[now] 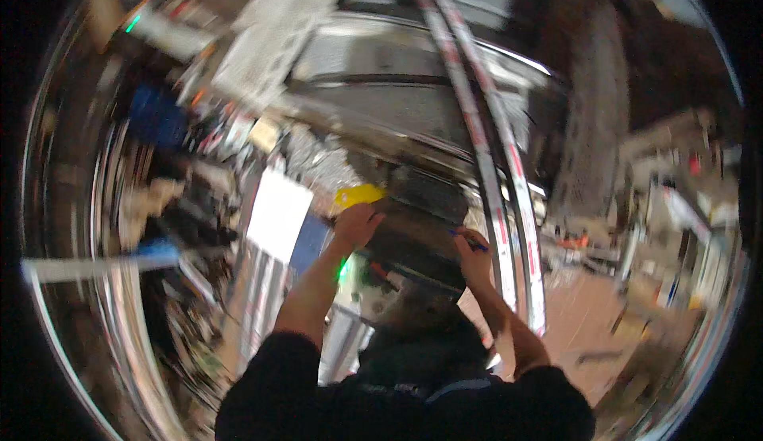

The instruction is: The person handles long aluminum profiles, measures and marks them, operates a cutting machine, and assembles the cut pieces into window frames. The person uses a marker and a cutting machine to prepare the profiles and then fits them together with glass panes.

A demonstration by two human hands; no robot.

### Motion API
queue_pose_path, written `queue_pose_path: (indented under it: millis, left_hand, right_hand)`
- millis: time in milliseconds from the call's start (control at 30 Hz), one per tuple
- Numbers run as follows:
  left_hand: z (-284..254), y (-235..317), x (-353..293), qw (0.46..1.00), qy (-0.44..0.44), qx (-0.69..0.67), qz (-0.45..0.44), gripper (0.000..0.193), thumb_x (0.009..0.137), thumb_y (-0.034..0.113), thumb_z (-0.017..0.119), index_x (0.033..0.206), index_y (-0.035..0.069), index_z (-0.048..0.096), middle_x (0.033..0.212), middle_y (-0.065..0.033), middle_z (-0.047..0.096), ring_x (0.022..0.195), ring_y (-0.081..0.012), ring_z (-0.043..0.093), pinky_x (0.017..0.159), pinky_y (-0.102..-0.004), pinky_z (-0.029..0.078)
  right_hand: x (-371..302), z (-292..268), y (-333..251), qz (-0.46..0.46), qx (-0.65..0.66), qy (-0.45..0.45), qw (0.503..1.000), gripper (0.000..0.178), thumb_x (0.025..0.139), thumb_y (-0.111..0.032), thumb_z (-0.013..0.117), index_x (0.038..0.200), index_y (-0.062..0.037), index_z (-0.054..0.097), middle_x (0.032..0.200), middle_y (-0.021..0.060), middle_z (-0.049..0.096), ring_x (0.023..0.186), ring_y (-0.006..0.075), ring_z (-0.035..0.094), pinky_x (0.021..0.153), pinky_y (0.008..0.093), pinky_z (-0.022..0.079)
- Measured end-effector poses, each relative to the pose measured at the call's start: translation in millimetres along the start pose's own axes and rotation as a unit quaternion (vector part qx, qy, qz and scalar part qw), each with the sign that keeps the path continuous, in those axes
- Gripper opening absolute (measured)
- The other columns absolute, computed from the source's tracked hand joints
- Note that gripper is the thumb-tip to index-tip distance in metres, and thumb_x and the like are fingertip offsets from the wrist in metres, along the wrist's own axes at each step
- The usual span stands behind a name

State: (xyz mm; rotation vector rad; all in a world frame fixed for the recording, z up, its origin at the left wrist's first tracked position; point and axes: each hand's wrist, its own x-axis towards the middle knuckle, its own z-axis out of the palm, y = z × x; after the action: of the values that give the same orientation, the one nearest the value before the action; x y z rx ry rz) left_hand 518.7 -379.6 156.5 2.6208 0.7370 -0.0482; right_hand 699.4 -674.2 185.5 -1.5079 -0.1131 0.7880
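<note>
A dark, flat panel (417,242) lies in front of me between my two hands; blur hides its exact kind. At its left edge, my left hand (358,225) has its fingers curled against it. A bright yellow object (359,195) shows just beyond those fingers, its shape smeared. On the panel's right side, my right hand (474,256) is closed around a thin blue pen-like tool (475,244). Its tip points left, over the panel's edge.
Two long pale strips with red marks (509,194) run from the far side down past my right hand. A white sheet (280,215) and a blue piece (310,244) lie left of my left arm. Cluttered items (199,226) fill the left; reddish-brown floor (584,310) shows at right.
</note>
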Motion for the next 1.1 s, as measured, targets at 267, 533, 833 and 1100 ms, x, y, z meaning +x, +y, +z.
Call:
queue_pose_path:
  millis: [267, 533, 833, 1100]
  left_hand:
    - [-9, 113, -74, 0.948, 0.16, -0.239, 0.138, 0.039, 0.102, 0.043, 0.064, 0.102, 0.004, 0.07, 0.096, -0.021, 0.069, 0.095, -0.0447, 0.068, 0.082, -0.0553, 0.053]
    - [-26, 169, -197, 0.926, 0.078, -0.357, 0.096, 0.042, 0.106, 0.044, 0.06, 0.099, 0.003, 0.069, 0.09, -0.0237, 0.069, 0.089, -0.047, 0.068, 0.078, -0.0562, 0.052]
    - [-39, 155, -231, 0.921, 0.042, -0.379, 0.077, 0.035, 0.104, 0.038, 0.063, 0.107, 0.005, 0.072, 0.099, -0.0253, 0.072, 0.095, -0.0468, 0.07, 0.082, -0.0546, 0.053]
    - [-52, 157, -240, 0.929, 0.116, -0.345, 0.061, 0.044, 0.089, 0.049, 0.076, 0.086, 0.005, 0.072, 0.078, -0.0206, 0.07, 0.077, -0.0449, 0.071, 0.07, -0.055, 0.054]
  right_hand:
    - [-93, 13, -63, -0.002, 0.025, -0.068, 0.997, 0.022, 0.109, -0.02, 0.063, 0.117, 0.0006, 0.063, 0.102, 0.0092, 0.07, 0.091, 0.0198, 0.073, 0.087, 0.0359, 0.062]
    - [-159, 37, -82, 0.041, -0.039, -0.123, 0.991, 0.017, 0.11, -0.021, 0.061, 0.116, -0.0049, 0.062, 0.093, 0.0049, 0.065, 0.079, 0.0165, 0.069, 0.074, 0.0329, 0.061]
    - [-178, 53, -83, 0.006, -0.109, -0.211, 0.971, 0.014, 0.107, -0.015, 0.064, 0.116, -0.0035, 0.065, 0.093, 0.0051, 0.07, 0.084, 0.0156, 0.072, 0.076, 0.0318, 0.059]
    - [-191, 61, -101, -0.03, -0.227, -0.293, 0.928, 0.016, 0.097, -0.007, 0.078, 0.109, 0.0005, 0.072, 0.1, 0.0104, 0.077, 0.091, 0.016, 0.072, 0.082, 0.0321, 0.058]
